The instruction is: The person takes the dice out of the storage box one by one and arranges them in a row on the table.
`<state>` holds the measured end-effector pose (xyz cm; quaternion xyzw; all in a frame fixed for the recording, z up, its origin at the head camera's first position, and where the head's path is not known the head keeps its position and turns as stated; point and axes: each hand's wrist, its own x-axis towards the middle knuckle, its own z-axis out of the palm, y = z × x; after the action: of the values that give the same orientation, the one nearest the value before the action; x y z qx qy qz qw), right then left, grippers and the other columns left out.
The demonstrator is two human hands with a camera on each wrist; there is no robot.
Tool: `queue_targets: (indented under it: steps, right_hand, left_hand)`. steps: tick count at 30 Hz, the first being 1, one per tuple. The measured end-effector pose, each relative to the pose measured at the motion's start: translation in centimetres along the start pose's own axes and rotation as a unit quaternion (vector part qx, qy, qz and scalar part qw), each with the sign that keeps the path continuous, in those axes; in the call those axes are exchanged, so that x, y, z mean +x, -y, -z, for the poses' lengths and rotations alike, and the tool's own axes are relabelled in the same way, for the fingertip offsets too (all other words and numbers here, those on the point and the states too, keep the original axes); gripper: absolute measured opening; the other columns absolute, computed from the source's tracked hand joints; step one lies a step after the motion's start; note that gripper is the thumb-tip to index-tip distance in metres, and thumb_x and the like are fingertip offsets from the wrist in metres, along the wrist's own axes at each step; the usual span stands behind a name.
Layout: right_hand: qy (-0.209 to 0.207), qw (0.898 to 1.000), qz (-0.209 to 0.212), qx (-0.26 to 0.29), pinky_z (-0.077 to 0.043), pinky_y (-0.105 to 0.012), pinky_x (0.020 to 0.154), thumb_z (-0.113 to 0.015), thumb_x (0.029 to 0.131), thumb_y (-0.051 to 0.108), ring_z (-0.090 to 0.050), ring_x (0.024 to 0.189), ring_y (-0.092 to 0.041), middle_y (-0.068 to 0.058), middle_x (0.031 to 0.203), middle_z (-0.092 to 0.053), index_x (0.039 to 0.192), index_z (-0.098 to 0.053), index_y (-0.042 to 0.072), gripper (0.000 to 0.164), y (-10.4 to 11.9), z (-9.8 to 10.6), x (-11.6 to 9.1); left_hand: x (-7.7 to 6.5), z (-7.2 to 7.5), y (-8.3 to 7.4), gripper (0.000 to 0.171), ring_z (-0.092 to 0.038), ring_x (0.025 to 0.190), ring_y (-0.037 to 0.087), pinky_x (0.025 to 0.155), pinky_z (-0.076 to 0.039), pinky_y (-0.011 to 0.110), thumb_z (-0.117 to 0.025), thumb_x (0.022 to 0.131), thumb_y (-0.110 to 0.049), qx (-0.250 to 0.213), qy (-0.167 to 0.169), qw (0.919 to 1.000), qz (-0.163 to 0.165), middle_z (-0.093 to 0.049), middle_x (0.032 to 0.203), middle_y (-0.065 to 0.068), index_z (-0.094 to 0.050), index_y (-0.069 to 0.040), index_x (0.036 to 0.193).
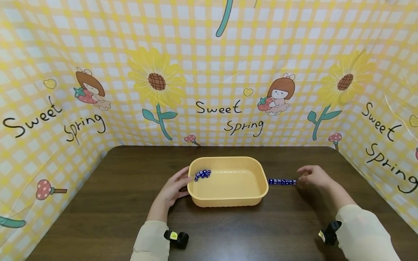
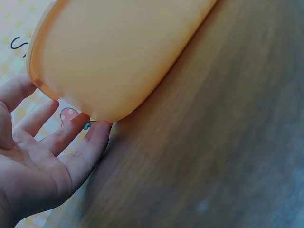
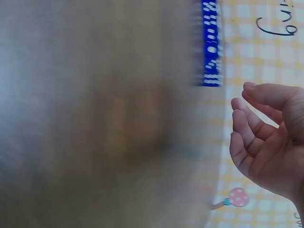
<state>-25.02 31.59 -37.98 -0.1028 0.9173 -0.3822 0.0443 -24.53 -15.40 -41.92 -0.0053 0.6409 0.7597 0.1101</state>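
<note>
A pale yellow plastic basin [image 1: 228,199] stands on the table, with several blue dice [image 1: 203,174] in a small cluster at the left of its floor. My left hand [image 1: 174,186] rests against the basin's left end; in the left wrist view its extended fingertips touch the outer wall [image 2: 118,52]. To the right of the basin lies a straight row of blue dice [image 1: 282,181] with white pips. My right hand [image 1: 315,175] hovers just past the row's right end, fingers loosely bent. In the right wrist view, a gap separates these fingers [image 3: 241,123] from the dice row [image 3: 211,47].
The dark wooden table [image 1: 228,232] has a checked yellow-and-white cloth [image 1: 209,72] around its back and sides. A black wrist camera [image 1: 177,239] sits at the left cuff, another black camera [image 1: 330,232] at the right cuff.
</note>
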Motion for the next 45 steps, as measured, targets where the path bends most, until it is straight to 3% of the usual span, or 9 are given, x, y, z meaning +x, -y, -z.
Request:
queue_targets:
  steps: [9, 16, 22, 31, 39, 45]
  right_hand:
    - [-0.004, 1.0, -0.011, -0.016, -0.044, -0.04, 0.062, -0.055, 0.08, 0.005, -0.054, 0.07, -0.028, -0.015, 0.079, -0.058, 0.109, -0.047, -0.015, 0.036, 2.0, 2.5, 1.6]
    - [-0.008, 0.999, -0.008, -0.038, -0.044, -0.036, 0.061, -0.057, 0.082, 0.012, -0.054, 0.07, -0.023, -0.015, 0.083, -0.058, 0.112, -0.048, -0.011, 0.038, 4.8, 2.8, 3.2]
    - [-0.017, 1.0, 0.009, -0.021, -0.046, -0.033, 0.063, -0.057, 0.082, 0.012, -0.056, 0.073, -0.022, -0.019, 0.09, -0.059, 0.111, -0.049, -0.011, 0.039, 7.5, 2.5, 4.8]
    - [-0.019, 0.999, 0.037, 0.009, -0.044, -0.032, 0.063, -0.057, 0.081, 0.01, -0.054, 0.065, -0.017, -0.018, 0.086, -0.06, 0.108, -0.051, -0.011, 0.035, 10.5, 0.0, 7.1]
    - [-0.041, 0.996, 0.067, 0.045, -0.045, -0.03, 0.062, -0.06, 0.08, 0.009, -0.054, 0.069, -0.026, -0.014, 0.081, -0.059, 0.104, -0.056, -0.007, 0.029, 12.6, -3.4, 8.8]
    - [-0.044, 0.99, 0.085, 0.1, -0.045, -0.032, 0.064, -0.06, 0.08, 0.006, -0.054, 0.068, -0.021, -0.013, 0.078, -0.059, 0.102, -0.057, -0.008, 0.027, 14.5, -6.4, 9.8]
  left_hand:
    - [-0.1, 0.2, 0.1, 0.049, -0.047, 0.104, 0.03, 0.072, -0.043, 0.045, -0.056, 0.083, -0.014, 0.002, -0.002, 1.0, -0.001, -0.042, 0.126, 0.012, -0.039, -0.017, 0.13]
    - [-0.2, 0.1, 0.0, 0.05, -0.045, 0.106, 0.03, 0.073, -0.043, 0.045, -0.056, 0.083, -0.013, -0.003, 0.005, 1.0, 0.002, -0.041, 0.127, 0.011, -0.039, -0.017, 0.13]
    - [-0.2, 0.0, -0.2, 0.05, -0.045, 0.105, 0.031, 0.072, -0.043, 0.045, -0.055, 0.084, -0.012, -0.004, 0.004, 1.0, -0.001, -0.041, 0.127, 0.012, -0.038, -0.016, 0.13]
    - [-0.1, -0.1, -0.2, 0.049, -0.044, 0.106, 0.032, 0.073, -0.043, 0.045, -0.055, 0.084, -0.011, -0.007, 0.005, 1.0, -0.003, -0.042, 0.126, 0.013, -0.039, -0.016, 0.13]
    - [0.0, -0.1, -0.1, 0.05, -0.044, 0.107, 0.032, 0.073, -0.043, 0.046, -0.054, 0.084, -0.011, -0.006, 0.008, 0.9999, -0.005, -0.041, 0.127, 0.015, -0.037, -0.014, 0.131]
    - [-0.1, 0.0, -0.1, 0.05, -0.045, 0.106, 0.031, 0.073, -0.043, 0.046, -0.055, 0.084, -0.012, -0.009, 0.004, 1.0, -0.003, -0.041, 0.126, 0.014, -0.038, -0.015, 0.131]
